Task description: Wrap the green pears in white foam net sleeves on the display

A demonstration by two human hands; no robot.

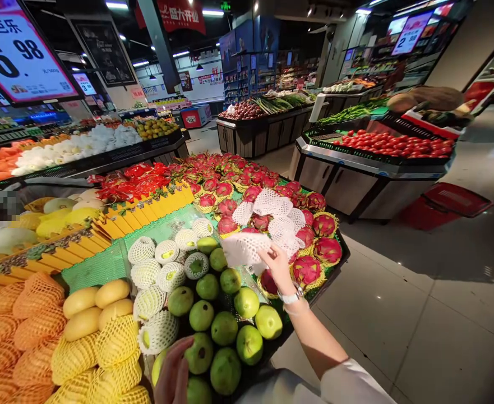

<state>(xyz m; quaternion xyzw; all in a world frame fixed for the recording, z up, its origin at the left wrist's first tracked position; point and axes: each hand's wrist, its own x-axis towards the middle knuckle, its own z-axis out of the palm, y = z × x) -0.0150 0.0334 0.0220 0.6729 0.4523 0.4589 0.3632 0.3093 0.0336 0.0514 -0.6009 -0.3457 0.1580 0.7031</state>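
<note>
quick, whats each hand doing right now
left hand: rests by a green fruit, grip cannot be told
right hand: closed, holding a white foam net

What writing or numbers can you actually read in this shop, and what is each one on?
"6.98" on the price board, upper left.
"2.98" on the screen, upper right.
"开业" on the red banner.
Smaller tags: too blurred.
Foam net in right hand: blank.
</note>
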